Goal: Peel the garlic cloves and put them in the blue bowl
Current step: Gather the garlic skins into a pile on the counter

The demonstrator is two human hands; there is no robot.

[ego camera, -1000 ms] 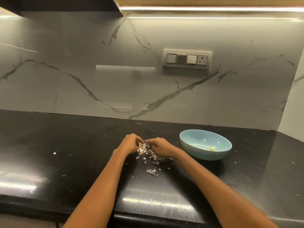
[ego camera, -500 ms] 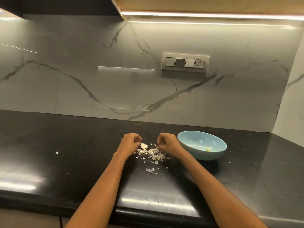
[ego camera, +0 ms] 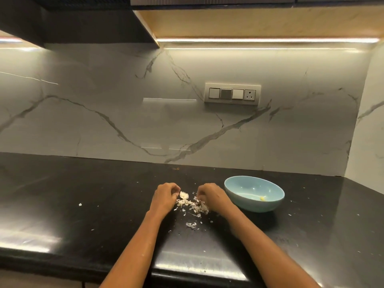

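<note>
Both hands have drawn apart over the last second, uncovering the heap of skins [ego camera: 193, 204] between them. Left hand [ego camera: 165, 197] is curled, pinching a pale clove [ego camera: 184, 194] at its fingertips; right hand [ego camera: 211, 196] is curled too, but I cannot tell what it holds. Peeling looks under way. That clove's long axis cannot be read. One peeled clove [ego camera: 262, 198] lies in the blue bowl [ego camera: 234, 189], lengthwise left to right, on the black surface [ego camera: 83, 194].

Glossy black stone counter [ego camera: 83, 204], polished veined marble backsplash [ego camera: 104, 121], smooth glazed bowl [ego camera: 245, 201], papery skins [ego camera: 192, 204]
</note>
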